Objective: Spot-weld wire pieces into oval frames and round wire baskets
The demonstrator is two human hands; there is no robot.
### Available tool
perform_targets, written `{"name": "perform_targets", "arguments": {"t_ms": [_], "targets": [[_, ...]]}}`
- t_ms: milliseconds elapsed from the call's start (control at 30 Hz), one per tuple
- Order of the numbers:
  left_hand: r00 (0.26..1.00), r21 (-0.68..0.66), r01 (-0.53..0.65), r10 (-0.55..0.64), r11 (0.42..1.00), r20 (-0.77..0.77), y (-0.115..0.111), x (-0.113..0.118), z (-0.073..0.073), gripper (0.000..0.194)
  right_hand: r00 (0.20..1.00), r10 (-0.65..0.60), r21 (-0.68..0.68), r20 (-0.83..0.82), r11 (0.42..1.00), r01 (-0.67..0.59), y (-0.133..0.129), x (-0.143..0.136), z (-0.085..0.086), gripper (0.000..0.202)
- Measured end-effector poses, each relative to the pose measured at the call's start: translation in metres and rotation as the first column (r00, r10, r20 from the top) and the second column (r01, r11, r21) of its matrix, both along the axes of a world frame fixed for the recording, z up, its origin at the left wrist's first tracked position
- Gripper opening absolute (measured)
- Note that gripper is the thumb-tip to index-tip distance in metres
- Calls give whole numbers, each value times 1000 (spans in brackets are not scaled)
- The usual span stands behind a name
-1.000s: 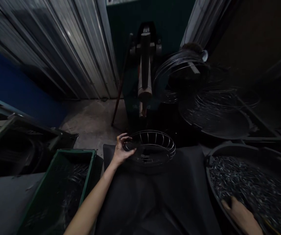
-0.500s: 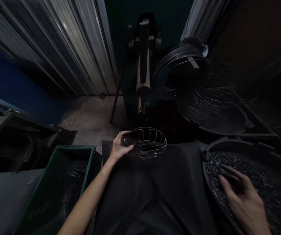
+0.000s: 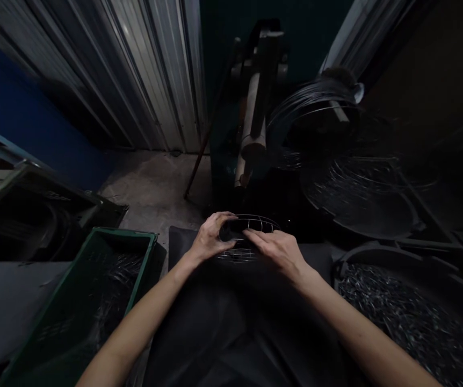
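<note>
A round wire basket of thin metal rings and short uprights is held over the dark cloth on my lap. My left hand grips its left rim, thumb on the near side and fingers on the far side. From the right, my right hand reaches over the basket, its fingers pressed together and pointing into the ring. Whatever the right fingertips hold is too small and dark to make out. The right hand covers much of the basket's near right side.
A black tub of small metal pieces stands at the right. At the left is a green crate with wire parts inside. Ahead stands a machine with a cylindrical arm, beside a coil of wire. Another tub holds loose wire.
My right hand has left the tub of small metal pieces and come over to the basket. My left hand keeps its hold on the rim. The view has shifted slightly.
</note>
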State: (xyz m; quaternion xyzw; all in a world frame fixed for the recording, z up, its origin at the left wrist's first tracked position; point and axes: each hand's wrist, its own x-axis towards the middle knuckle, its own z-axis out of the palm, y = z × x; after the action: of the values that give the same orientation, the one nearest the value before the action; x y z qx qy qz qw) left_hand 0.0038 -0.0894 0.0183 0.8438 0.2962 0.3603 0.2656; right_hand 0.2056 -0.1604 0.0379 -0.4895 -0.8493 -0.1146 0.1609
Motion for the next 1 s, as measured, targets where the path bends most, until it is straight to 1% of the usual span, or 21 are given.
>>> {"name": "perform_targets", "arguments": {"t_ms": [67,133,233,333,433,533,733,900,1000], "targets": [[999,-11,-13,13,1000,35,5,0,3,48,997,64,130,43,989,-70,5,2,1,34],[997,-16,-21,22,1000,68,10,1,6,48,994,90,236,65,966,-103,10,3,4,34],[995,-1,-41,41,999,92,16,3,9,49,991,87,323,104,939,-116,18,3,9,34],[994,16,-56,54,998,94,23,4,12,50,990,70,351,126,930,-110,25,4,12,32],[994,27,-50,47,998,100,31,4,12,51,993,56,345,103,934,-89,31,4,12,34],[994,48,-49,44,998,104,40,6,11,50,995,44,349,85,934,-71,37,5,11,38],[993,80,-67,59,995,100,58,11,6,52,994,20,380,112,923,-61,52,7,8,42],[993,95,-51,41,994,112,69,13,3,51,990,11,439,144,895,-74,61,8,6,36],[995,112,-45,34,993,96,74,12,3,51,990,20,429,139,900,-78,65,10,4,37]]}}
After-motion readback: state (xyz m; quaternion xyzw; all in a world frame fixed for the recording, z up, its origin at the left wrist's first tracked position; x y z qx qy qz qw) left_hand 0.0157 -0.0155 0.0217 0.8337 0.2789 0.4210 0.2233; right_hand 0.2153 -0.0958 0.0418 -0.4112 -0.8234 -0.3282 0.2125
